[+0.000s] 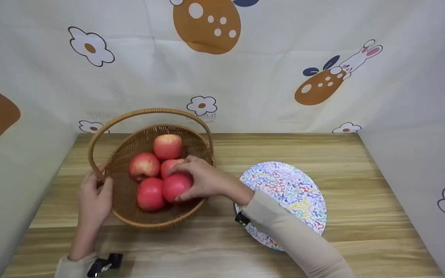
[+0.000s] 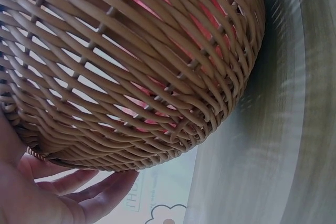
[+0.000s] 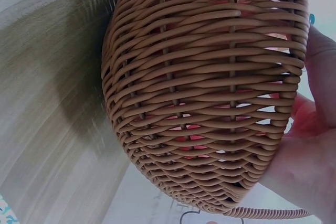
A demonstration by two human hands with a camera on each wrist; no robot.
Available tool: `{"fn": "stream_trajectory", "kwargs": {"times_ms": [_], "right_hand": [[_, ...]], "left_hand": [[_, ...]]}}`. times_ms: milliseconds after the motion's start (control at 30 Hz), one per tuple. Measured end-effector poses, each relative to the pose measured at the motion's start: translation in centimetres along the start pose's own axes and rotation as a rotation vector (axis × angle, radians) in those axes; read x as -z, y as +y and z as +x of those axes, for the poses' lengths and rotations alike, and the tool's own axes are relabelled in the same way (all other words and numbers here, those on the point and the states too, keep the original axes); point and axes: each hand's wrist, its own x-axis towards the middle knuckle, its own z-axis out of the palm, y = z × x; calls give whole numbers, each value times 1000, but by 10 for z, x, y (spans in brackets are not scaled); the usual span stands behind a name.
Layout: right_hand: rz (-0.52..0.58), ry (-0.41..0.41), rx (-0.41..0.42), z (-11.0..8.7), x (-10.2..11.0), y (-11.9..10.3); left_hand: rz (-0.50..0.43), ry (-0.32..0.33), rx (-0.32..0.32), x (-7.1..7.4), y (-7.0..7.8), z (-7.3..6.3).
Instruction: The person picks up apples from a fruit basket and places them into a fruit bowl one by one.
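A round wicker basket with a tall arched handle stands on the table, several red apples inside it. My left hand grips the basket's left rim near the foot of the handle; in the left wrist view its fingers lie along the woven rim. Reaching over the right rim, my right hand holds an apple between thumb and fingers, in among the others. In the right wrist view the basket wall hides most of that hand's fingers.
Right of the basket lies a round board with a multicoloured speckled pattern, partly under my right sleeve. The wood-grain table is enclosed by pale printed sheets at the back and sides.
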Motion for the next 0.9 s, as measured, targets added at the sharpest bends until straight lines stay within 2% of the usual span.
{"fn": "stream_trajectory", "kwargs": {"times_ms": [267, 533, 900], "right_hand": [[22, 48, 31, -3, -2, -1], [69, 84, -6, -8, -3, -3], [104, 128, 2, -13, -3, -3]], "left_hand": [[-18, 8, -17, -1, -2, 2], [-17, 6, -15, 0, -2, 1], [-30, -11, 4, 1, -1, 0]]}}
